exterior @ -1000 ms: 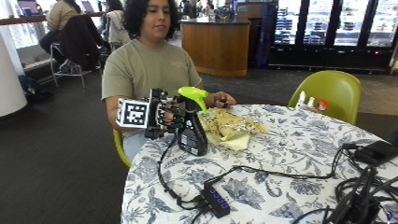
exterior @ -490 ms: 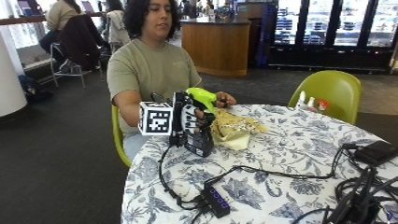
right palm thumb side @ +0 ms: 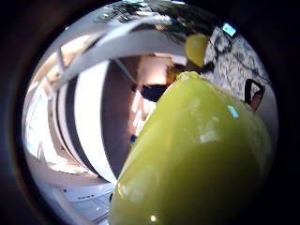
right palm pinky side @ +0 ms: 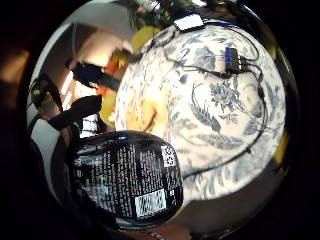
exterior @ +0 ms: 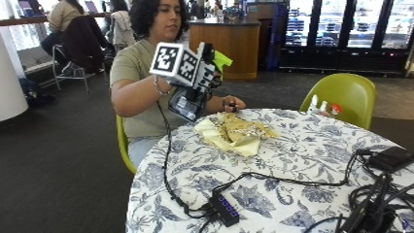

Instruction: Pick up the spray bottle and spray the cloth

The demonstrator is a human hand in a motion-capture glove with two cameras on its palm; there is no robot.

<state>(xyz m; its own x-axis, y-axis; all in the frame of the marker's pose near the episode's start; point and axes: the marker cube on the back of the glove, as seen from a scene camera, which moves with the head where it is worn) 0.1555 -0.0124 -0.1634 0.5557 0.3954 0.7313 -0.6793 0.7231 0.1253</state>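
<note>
I see the right hand (exterior: 197,73) gripping the spray bottle (exterior: 189,103), lifted above the table (exterior: 310,160) edge beside the cloth (exterior: 234,133).

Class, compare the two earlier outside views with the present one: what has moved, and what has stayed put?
The gloved right hand has lifted the spray bottle from beside the cloth to chest height, tilted, with its base raised clear of the table. It keeps hold of the bottle throughout. The yellow cloth lies crumpled in the same place, and the bare left hand stays resting behind it.
</note>
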